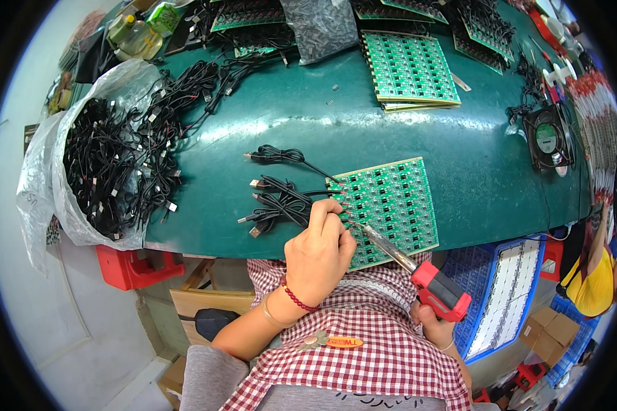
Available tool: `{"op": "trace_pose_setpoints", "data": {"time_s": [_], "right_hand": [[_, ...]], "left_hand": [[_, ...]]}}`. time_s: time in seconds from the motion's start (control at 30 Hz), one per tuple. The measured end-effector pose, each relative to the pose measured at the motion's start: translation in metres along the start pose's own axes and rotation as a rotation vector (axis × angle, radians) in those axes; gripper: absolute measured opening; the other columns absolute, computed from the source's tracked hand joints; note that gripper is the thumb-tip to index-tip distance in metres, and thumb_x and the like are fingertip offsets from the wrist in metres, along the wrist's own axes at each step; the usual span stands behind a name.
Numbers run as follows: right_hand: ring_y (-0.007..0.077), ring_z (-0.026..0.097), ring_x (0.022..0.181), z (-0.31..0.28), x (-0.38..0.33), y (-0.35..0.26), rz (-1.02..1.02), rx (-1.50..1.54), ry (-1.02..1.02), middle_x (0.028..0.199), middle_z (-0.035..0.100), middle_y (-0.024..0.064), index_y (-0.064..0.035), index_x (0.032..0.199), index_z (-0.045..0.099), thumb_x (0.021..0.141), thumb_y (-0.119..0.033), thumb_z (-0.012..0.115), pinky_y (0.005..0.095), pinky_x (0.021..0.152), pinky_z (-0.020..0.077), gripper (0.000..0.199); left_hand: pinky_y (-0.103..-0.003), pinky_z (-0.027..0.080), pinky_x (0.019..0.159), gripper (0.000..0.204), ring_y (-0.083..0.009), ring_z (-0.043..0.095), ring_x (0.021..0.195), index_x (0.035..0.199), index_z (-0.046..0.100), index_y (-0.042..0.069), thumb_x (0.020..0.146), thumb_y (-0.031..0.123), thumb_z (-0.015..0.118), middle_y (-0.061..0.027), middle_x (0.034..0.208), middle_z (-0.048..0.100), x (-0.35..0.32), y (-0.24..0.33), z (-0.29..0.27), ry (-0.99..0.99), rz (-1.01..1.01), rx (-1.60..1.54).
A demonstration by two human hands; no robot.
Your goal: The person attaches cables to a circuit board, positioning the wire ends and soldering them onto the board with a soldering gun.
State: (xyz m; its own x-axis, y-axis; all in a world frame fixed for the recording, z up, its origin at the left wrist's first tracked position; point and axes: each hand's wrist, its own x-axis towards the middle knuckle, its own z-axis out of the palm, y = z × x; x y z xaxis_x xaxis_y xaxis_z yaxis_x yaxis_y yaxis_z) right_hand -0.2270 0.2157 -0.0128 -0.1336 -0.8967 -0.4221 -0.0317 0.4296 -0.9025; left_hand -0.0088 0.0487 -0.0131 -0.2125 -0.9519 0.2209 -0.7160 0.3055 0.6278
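A green circuit board panel (397, 198) lies near the table's front edge, covered with rows of small parts. My left hand (320, 246) is closed in a pinch at the panel's left edge, on the wire end of a black USB cable (281, 211); the fingers partly hide the wire. Several coiled USB cables reach the same edge by thin wire ends, one coiled cable (279, 155) lying farther back. My right hand (433, 327) is wrapped round the red and black handle of a soldering iron (440, 288). The iron's tip points at the panel's left edge, close to my left fingertips.
At the left, a clear plastic bag (62, 205) holds many black cables. Stacked green panels (411, 68) and a bag of small parts (321, 27) stand at the back. A small fan (547, 139) is at the right, and a blue crate (483, 294) below the edge.
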Motion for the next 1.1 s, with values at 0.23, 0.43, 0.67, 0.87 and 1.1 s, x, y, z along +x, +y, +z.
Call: {"op": "trace_pose_setpoints", "data": {"time_s": [0.23,0.43,0.67,0.87,1.1], "right_hand": [[0.0150,0.055,0.070,0.001,-0.001,0.000,-0.026,0.023,-0.003,0.077,0.058,0.0028,-0.0033,0.088,0.062,0.086,-0.025,0.068,0.0300,0.066,0.0456,0.022],[0.0119,0.051,0.067,0.000,-0.002,-0.009,0.008,0.112,-0.029,0.072,0.055,0.0004,-0.0038,0.083,0.060,0.089,-0.025,0.065,0.0285,0.062,0.0432,0.023],[0.0114,0.051,0.065,0.001,-0.003,-0.008,0.009,0.124,-0.015,0.072,0.056,0.0008,-0.0032,0.082,0.060,0.089,-0.027,0.065,0.0277,0.061,0.0428,0.025],[0.0115,0.054,0.066,0.000,-0.008,0.001,-0.026,0.112,0.013,0.073,0.059,0.0016,-0.0024,0.083,0.062,0.087,-0.026,0.068,0.0275,0.061,0.0447,0.024],[0.0117,0.056,0.067,0.003,-0.011,0.004,-0.014,0.153,0.046,0.075,0.061,0.0024,-0.0015,0.084,0.062,0.086,-0.022,0.070,0.0276,0.062,0.0458,0.022]], "left_hand": [[-0.033,0.047,0.046,0.012,-0.0214,0.060,0.054,0.073,0.052,0.001,0.069,-0.001,0.063,-0.0078,0.103,0.059,-0.002,0.001,0.000,0.001,-0.013,0.009],[-0.032,0.047,0.045,0.012,-0.0208,0.060,0.054,0.072,0.051,0.001,0.069,-0.001,0.063,-0.0080,0.102,0.059,-0.002,0.000,0.001,0.014,-0.007,0.013],[-0.032,0.047,0.045,0.012,-0.0207,0.060,0.054,0.073,0.052,0.001,0.069,0.000,0.063,-0.0079,0.103,0.058,-0.003,0.000,0.001,0.010,-0.002,0.016],[-0.032,0.046,0.047,0.016,-0.0217,0.059,0.054,0.072,0.050,0.002,0.067,-0.002,0.065,-0.0070,0.101,0.058,-0.002,0.002,0.002,0.019,-0.024,0.004],[-0.033,0.046,0.047,0.015,-0.0224,0.059,0.055,0.073,0.050,0.002,0.068,-0.001,0.064,-0.0074,0.102,0.058,-0.003,0.001,0.001,0.004,-0.002,0.017]]}}
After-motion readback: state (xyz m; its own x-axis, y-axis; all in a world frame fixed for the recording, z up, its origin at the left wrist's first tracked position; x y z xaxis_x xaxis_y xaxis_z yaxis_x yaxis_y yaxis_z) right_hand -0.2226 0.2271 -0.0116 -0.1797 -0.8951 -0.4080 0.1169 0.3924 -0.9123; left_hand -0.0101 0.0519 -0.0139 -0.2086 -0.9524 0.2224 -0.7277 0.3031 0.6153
